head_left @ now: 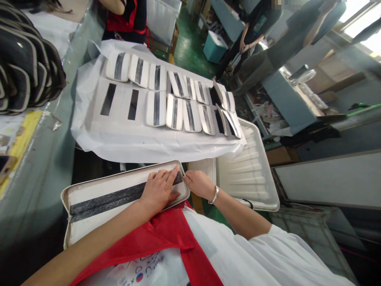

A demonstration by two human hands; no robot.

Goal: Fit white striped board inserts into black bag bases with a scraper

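Note:
A long white panel (pixel 113 183) with a raised rim and a dark grey strip (pixel 119 200) along its middle lies in front of me, close to my red apron. My left hand (pixel 159 187) rests on its right half, fingers extended and pressing near the strip's end. At the panel's right end, my right hand (pixel 199 182) is closed in a pinch on the rim; whether something small is also in those fingers is hidden. Beyond the panel, a table under white sheeting (pixel 125 143) bears several smaller white pieces (pixel 156 107) with dark strips.
Stacked dark panels with pale edging (pixel 20 63) stand on the bench (pixel 56 155) at left. A cream plastic bin (pixel 250 171) sits to the right, below the table's corner. Across the table is a person in a red apron (pixel 126 24); another person (pixel 253 31) stands farther back.

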